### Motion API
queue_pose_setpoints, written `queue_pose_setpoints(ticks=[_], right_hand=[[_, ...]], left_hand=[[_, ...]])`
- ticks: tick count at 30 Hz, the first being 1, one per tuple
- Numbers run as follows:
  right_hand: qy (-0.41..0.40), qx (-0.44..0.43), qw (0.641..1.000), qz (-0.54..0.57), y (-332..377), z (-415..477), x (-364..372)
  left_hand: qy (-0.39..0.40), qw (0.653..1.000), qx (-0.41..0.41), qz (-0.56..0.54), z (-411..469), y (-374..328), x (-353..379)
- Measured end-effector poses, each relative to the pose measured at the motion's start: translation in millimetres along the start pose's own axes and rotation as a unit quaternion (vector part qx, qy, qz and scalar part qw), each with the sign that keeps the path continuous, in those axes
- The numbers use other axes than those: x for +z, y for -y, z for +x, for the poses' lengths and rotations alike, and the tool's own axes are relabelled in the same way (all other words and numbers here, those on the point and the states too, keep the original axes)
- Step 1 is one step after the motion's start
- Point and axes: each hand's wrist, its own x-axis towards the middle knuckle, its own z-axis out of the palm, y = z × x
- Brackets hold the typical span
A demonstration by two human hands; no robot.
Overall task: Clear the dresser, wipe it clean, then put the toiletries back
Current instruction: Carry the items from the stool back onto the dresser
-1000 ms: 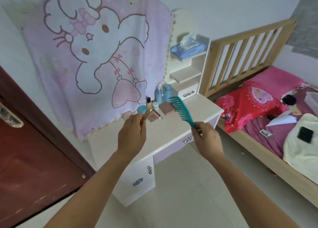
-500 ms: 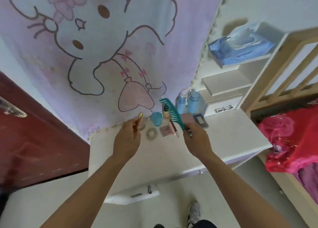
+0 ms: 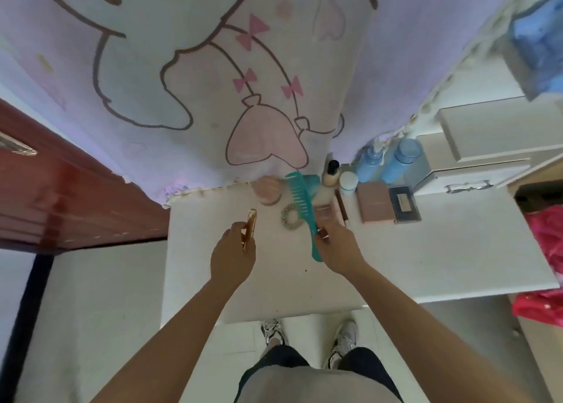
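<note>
Scene: a person stands at a white dresser, both hands over its surface (image 3: 426,259).
Left hand (image 3: 233,253): fingers curled round a slim gold item (image 3: 250,224), possibly a hair clip, pointing to 12 o'clock.
Right hand (image 3: 338,247): pinching the handle of a teal comb (image 3: 300,198), whose head reaches toward 11 o'clock.
Toiletries: a pink jar (image 3: 268,189), scrunchie (image 3: 291,217), small bottle (image 3: 332,172), white jar (image 3: 348,183), two blue bottles (image 3: 370,162) and palette (image 3: 374,201) line the far edge, 12 to 1 o'clock.
Risk: the comb's head hangs just beside the pink jar and small bottle, so a sweep could likely topple them. With both hands full, neither could catch a fall.
</note>
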Motion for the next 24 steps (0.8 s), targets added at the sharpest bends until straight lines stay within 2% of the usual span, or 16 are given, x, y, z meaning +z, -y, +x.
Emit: queue_pose_setpoints(ticks=[4, 9, 15, 19, 24], right_hand=[[0.047, 0.075, 0.996, 0.009, -1, 9, 35], [0.113, 0.102, 0.988, -0.029, -2, 16, 73], [0.040, 0.133, 0.990, -0.003, -2, 23, 89], [0.021, 0.100, 0.990, -0.096, -1, 32, 85], [0.005, 0.123, 0.979, -0.160, -12, 33, 84]], left_hand=[[0.061, 0.997, -0.039, -0.006, 19, 28, 16], [0.124, 0.990, -0.071, -0.006, 40, 53, 29], [0.144, 0.987, -0.070, -0.020, 54, 62, 44], [0.142, 0.988, -0.056, -0.030, 66, 57, 50], [0.120, 0.991, -0.048, -0.027, 79, 50, 50]])
